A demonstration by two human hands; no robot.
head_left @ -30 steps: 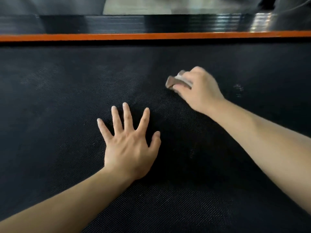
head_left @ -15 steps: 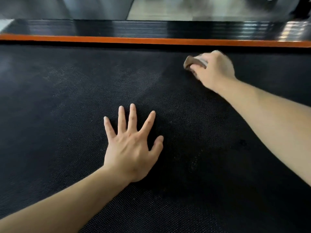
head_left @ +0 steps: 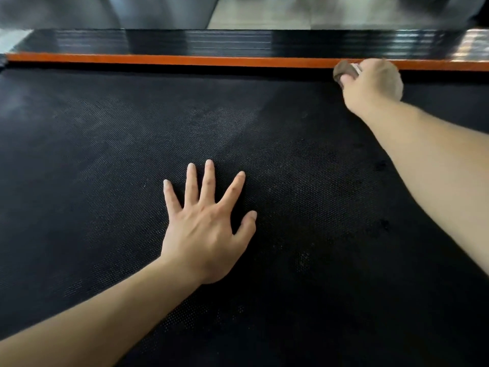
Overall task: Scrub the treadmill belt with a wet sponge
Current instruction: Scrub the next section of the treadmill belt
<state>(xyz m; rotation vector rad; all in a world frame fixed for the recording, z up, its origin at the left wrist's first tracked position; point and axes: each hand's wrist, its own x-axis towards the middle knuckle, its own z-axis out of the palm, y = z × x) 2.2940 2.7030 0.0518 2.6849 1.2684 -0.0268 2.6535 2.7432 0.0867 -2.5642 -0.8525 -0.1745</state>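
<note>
my left hand lies flat, fingers spread, on the treadmill belt, likely bracing my reach. right hand, fingers curled round the sponge, holds it at the belt's far edge beside the orange strip.

Moderate, even indoor light, brightest along the top. Glossy black side rail carries white glare streaks, strongest far right. Belt very dark with a dull grey sheen upper left and centre; weave crisp near the left hand, which is sharp, barely any shadow. Right hand and sponge smeared by motion blur. Top background soft, streaky. Slight wide-angle bend in orange strip
</note>
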